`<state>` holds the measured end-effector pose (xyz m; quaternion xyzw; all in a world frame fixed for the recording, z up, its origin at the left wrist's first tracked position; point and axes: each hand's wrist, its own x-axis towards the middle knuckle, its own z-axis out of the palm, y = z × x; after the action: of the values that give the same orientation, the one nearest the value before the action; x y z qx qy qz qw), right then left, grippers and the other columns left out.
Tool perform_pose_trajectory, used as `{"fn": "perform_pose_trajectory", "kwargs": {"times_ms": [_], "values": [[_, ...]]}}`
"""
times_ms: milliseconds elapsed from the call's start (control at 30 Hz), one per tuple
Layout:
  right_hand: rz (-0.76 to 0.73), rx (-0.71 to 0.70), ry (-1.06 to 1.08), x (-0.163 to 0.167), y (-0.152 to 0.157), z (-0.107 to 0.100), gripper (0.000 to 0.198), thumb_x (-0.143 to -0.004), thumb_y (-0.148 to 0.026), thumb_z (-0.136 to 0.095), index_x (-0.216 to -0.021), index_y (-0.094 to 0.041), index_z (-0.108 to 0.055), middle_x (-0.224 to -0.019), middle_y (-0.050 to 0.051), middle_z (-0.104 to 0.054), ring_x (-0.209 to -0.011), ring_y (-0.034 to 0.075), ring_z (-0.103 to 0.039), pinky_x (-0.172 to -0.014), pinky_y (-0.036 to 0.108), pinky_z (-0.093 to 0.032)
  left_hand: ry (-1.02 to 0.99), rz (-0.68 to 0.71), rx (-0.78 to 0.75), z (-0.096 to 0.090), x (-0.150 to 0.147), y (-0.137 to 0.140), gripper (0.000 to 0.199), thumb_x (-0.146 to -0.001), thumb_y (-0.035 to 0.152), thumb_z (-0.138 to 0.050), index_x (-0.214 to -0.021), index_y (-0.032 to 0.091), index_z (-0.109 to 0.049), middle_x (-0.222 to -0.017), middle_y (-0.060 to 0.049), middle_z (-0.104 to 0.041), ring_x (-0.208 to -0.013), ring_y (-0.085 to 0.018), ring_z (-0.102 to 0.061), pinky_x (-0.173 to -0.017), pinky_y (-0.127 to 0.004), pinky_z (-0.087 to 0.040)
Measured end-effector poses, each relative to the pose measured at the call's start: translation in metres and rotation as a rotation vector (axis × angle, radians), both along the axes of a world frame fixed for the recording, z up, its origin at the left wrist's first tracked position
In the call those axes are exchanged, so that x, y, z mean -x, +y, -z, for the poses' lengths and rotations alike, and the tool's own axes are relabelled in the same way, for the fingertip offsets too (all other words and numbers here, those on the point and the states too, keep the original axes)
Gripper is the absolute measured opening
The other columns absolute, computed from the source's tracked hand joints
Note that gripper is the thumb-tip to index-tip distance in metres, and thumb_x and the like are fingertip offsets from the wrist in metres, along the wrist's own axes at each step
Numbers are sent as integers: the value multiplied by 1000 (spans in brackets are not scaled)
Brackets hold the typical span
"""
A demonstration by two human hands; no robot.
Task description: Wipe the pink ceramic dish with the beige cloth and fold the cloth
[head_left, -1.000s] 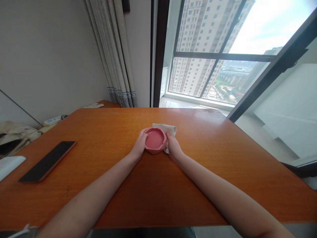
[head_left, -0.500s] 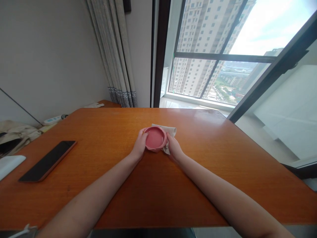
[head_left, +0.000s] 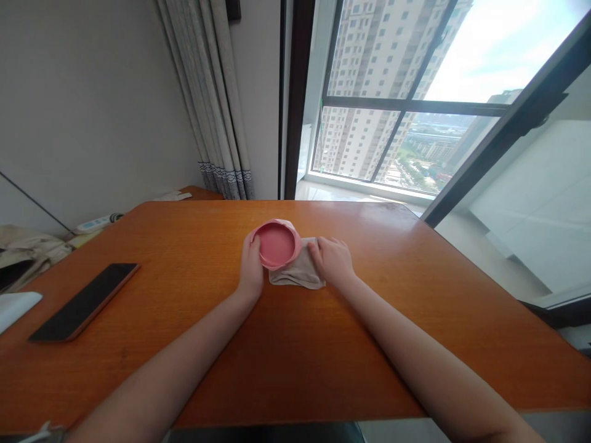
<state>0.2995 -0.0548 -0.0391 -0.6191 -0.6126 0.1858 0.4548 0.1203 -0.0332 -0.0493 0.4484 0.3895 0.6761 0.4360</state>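
A pink round bowl (head_left: 277,245) is held up off the table, its inside tilted towards me. My left hand (head_left: 252,264) grips its left rim, the thumb over the edge and the other fingers hidden behind. A beige cloth (head_left: 298,271) hangs or lies just right of the bowl and partly behind it. My right hand (head_left: 333,258) is closed on the cloth's upper right corner, apart from the bowl. Whether the cloth's lower edge touches the table is unclear.
The wooden table (head_left: 369,344) spreads out below my arms. A dark phone (head_left: 85,301) lies at the left, near a white object (head_left: 18,307). Fabric items (head_left: 32,252) are heaped beyond the left edge. A window (head_left: 406,111) and a curtain (head_left: 215,111) stand behind.
The bowl has moved left and a little up in my left hand. My right hand has let go of the bowl's rim and moved right with the cloth, which now shows spread out.
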Motion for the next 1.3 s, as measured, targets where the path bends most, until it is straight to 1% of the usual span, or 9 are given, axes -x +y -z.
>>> {"fn": "perform_pose_trajectory", "kwargs": {"times_ms": [100,167,233,333,433,567,700,900,1300], "values": [[-126,-188,122,4,-6,-6,38,-87,-51,-40,-102,-20,-54,-105,10,-61,-103,22,-55,-93,39,-41,66,111,34,0,-8,-9,35,-87,42,-47,-110,19,-59,-118,-6,-59,-113,-19,-52,-102,-34,-36],[-281,-168,264,13,-10,-7,39,-85,-45,-45,-116,-22,-49,-118,7,-57,-109,20,-52,-98,35,-39,110,164,57,2,-11,-12,36,-87,43,-47,-112,20,-58,-119,-7,-59,-114,-20,-52,-103,-35,-35],[-335,-96,401,19,-9,-6,39,-80,-37,-54,-117,-24,-52,-120,3,-58,-112,19,-51,-100,33,-37,160,221,65,5,-12,-12,39,-88,44,-45,-117,20,-56,-126,-7,-56,-119,-20,-49,-105,-35,-33],[-207,-65,691,6,8,1,32,-73,-30,-55,-104,-23,-58,-109,0,-62,-104,18,-55,-92,30,-43,310,339,41,6,-8,-12,47,-88,46,-43,-128,21,-49,-127,-9,-56,-118,-22,-51,-104,-38,-35],[46,-152,906,-35,33,14,34,-68,-30,-52,-101,-22,-56,-99,-1,-61,-89,14,-58,-78,26,-48,681,407,-109,6,-2,-14,52,-80,44,-57,-127,22,-51,-120,-10,-60,-112,-26,-54,-101,-42,-36],[464,-163,794,-110,51,29,32,-68,-29,-45,-99,-21,-51,-80,-4,-55,-70,11,-56,-60,22,-47,1155,509,-347,9,-1,-21,46,-74,35,-63,-118,22,-57,-118,-11,-60,-113,-28,-51,-99,-44,-33],[705,-180,630,-162,48,34,25,-68,-24,-43,-91,-19,-52,-76,-4,-53,-65,11,-54,-58,22,-45,1346,492,-425,10,-7,-26,29,-78,23,-57,-106,20,-61,-102,-9,-61,-101,-25,-53,-90,-40,-36],[736,-150,598,-173,49,40,26,-66,-21,-45,-90,-17,-57,-71,-4,-55,-62,11,-53,-57,23,-44,1403,471,-442,7,-9,-27,13,-83,20,-50,-89,18,-61,-89,-7,-62,-88,-22,-54,-79,-34,-36],[796,-92,411,-182,47,48,15,-62,-15,-43,-66,-17,-58,-56,-3,-50,-60,15,-49,-58,26,-43,1403,452,-468,0,-7,-28,19,-86,23,-45,-79,18,-62,-80,-6,-61,-80,-19,-54,-75,-33,-35]]}}
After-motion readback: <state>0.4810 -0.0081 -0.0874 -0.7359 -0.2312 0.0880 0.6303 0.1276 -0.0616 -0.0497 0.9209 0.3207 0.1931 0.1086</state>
